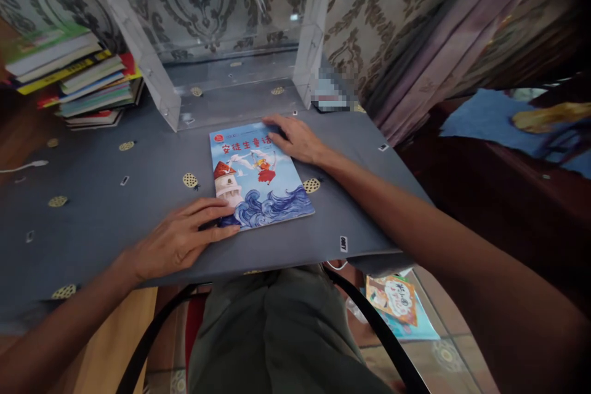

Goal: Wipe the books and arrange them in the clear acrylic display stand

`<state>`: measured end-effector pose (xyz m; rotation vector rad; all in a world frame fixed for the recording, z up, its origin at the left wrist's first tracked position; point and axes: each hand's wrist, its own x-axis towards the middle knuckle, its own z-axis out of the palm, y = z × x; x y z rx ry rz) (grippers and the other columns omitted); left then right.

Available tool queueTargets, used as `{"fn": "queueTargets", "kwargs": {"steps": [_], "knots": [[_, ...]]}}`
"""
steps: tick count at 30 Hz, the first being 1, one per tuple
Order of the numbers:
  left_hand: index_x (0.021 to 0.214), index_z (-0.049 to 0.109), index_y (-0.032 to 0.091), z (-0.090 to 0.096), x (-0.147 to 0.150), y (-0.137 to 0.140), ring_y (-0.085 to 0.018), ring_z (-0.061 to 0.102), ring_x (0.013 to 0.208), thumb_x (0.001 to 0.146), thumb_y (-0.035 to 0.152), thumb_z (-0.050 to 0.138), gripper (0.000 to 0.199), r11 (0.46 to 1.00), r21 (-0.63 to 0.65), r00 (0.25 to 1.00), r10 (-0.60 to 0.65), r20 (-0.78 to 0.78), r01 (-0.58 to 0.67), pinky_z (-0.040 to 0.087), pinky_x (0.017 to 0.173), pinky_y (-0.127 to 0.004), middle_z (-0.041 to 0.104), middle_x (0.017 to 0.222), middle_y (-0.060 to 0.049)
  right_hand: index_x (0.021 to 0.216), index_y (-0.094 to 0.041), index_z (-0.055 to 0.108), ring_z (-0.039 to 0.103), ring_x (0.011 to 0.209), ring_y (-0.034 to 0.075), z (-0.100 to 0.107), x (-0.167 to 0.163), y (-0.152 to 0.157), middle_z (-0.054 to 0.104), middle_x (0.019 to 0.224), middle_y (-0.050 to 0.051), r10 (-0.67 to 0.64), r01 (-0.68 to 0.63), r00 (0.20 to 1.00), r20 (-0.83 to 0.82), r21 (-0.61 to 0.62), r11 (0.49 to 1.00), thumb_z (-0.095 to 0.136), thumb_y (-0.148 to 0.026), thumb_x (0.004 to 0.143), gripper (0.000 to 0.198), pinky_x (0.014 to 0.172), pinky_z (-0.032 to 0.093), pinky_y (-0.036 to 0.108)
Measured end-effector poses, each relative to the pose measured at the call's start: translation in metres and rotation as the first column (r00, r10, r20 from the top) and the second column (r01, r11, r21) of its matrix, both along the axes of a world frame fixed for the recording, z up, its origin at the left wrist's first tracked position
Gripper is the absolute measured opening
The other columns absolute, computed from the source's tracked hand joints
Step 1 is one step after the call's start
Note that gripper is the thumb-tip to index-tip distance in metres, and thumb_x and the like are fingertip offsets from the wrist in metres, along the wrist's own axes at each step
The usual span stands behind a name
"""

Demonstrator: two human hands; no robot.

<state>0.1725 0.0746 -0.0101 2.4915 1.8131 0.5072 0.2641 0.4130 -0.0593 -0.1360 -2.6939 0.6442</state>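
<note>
A picture book point(263, 178) with a blue cover lies closed and slightly turned on the grey tablecloth in front of me. Its cover shows red characters, a tower, a figure in red and dark blue waves. My left hand point(184, 237) rests at the book's lower left corner, fingers stretched out flat with their tips on the cover. My right hand point(295, 138) lies over the upper right corner, fingers apart, touching the cover and the top edge. Neither hand lifts the book.
A clear acrylic shelf point(159, 83) stands behind the book. Stacked books point(92, 77) sit at the table's left, near a white cable point(28, 166). A blurred-out item point(332, 93) lies right of the shelf. Below the table, more books point(401, 311) lie on the floor.
</note>
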Motion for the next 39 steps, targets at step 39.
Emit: {"fn": "queueTargets", "kwargs": {"steps": [39], "knots": [[0.114, 0.070, 0.023, -0.006, 0.007, 0.000, -0.020, 0.060, 0.111, 0.093, 0.004, 0.044, 0.038, 0.991, 0.086, 0.951, 0.069, 0.303, -0.099, 0.054, 0.095, -0.040, 0.066, 0.115, -0.008, 0.145, -0.016, 0.051, 0.030, 0.151, 0.032, 0.014, 0.122, -0.134, 0.040, 0.158, 0.021, -0.114, 0.110, 0.990, 0.086, 0.051, 0.993, 0.041, -0.040, 0.104, 0.048, 0.120, 0.033, 0.061]]}}
